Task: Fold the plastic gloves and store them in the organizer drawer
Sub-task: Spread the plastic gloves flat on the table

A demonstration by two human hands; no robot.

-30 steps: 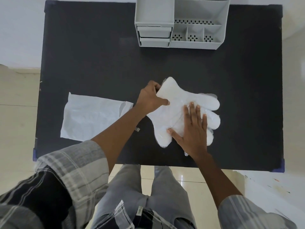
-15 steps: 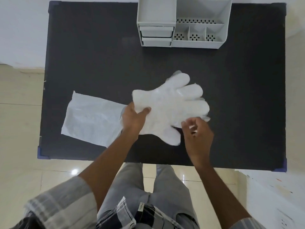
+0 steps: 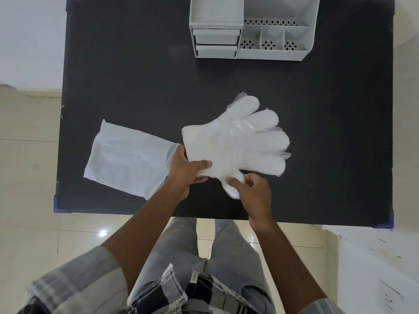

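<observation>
**Operator:** State of the fingers?

**Technician:** Left hand (image 3: 184, 172) fingers are pinched on the cuff edge of the plastic gloves (image 3: 235, 143). Right hand (image 3: 254, 196) fingers are closed on the thumb lobe at the near edge. The stack sits over the middle of the tabletop (image 3: 136, 75), fingers fanned to the right.

**Operator:** Procedure?

**Technician:** Recommended: keep the cuff anchored, fold the thumb lobe inward over the palm, then press flat; thin film will likely spring back.

**Operator:** Surroundings?

**Technician:** A flat white bag (image 3: 129, 159) lies just beside the left hand. The organizer (image 3: 251, 28) stands at the far edge, well apart, both drawers (image 3: 216, 45) shut. One must be opened before storage.
</observation>
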